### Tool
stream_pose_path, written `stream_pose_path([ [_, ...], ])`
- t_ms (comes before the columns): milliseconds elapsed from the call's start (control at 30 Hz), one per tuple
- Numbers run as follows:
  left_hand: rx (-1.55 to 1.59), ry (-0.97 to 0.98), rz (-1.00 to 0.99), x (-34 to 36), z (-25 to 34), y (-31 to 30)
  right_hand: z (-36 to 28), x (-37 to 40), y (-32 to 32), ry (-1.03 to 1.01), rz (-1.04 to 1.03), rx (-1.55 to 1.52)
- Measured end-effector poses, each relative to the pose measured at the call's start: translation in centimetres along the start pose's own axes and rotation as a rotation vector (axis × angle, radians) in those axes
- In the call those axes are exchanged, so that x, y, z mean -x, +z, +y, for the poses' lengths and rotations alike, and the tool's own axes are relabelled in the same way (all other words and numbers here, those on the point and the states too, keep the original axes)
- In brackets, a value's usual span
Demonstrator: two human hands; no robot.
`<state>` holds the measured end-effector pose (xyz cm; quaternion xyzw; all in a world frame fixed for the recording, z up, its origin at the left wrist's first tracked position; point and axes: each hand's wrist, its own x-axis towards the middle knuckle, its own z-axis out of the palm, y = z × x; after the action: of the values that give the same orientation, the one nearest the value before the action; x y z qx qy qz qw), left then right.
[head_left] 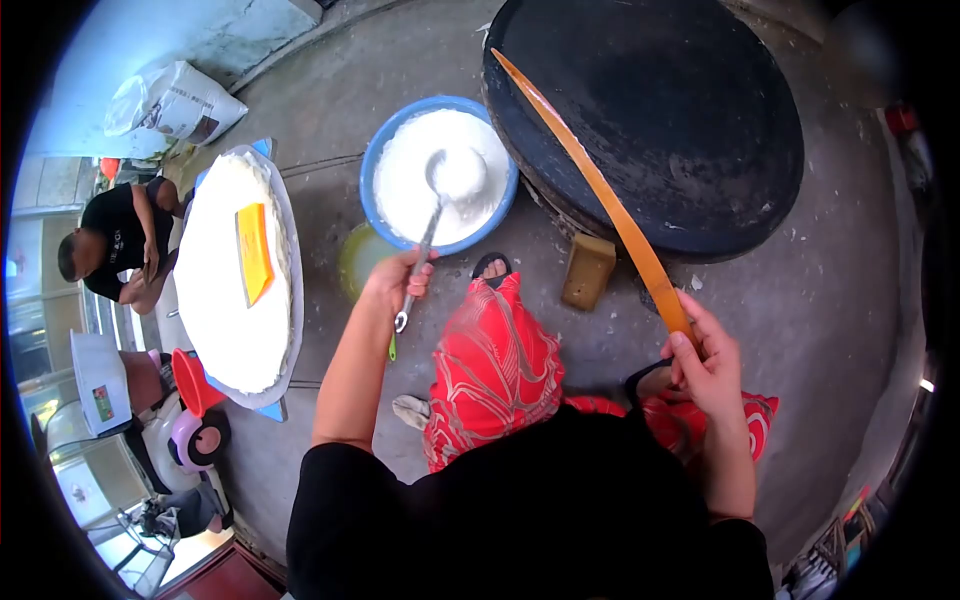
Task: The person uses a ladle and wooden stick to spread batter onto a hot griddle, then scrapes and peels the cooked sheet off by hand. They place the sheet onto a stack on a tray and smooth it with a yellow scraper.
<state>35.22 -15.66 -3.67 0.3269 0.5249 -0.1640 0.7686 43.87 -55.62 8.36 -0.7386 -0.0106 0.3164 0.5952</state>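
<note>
Well to the left of the left hand (pixel 402 280), I see from my distant station a broad white rounded pile (pixel 212 270) with a flat orange scraper (pixel 254 255) lying on it. My left hand is closed around the handle of a long silver metal ladle (pixel 433 220), its bowl within a round blue basin (pixel 372 160) of white contents, just ahead. A tan rectangular block (pixel 588 272) rests ahead and left of the right hand (pixel 708 362), whose thumb and fingers I see clamped on a long tapering orange-brown blade (pixel 603 188), which extends across a large round black plate (pixel 690 110) ahead.
</note>
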Motion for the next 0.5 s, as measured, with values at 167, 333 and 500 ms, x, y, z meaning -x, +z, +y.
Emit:
stream_pose_path([
  [167,-0.564,0.578,0.369,0.8,-1.1,-1.0,0.4,-0.1,0.0,0.012,0.008,-0.042],
  [333,-1.547,0.615,0.785,-0.4,0.2,1.3,0.2,-0.3,0.3,-0.012,-0.009,-0.012],
  [500,-1.519,0.658,0.668,-2.5,-1.9,-2.2,-0.6,-0.3,0.4,0.011,-0.031,-0.001],
])
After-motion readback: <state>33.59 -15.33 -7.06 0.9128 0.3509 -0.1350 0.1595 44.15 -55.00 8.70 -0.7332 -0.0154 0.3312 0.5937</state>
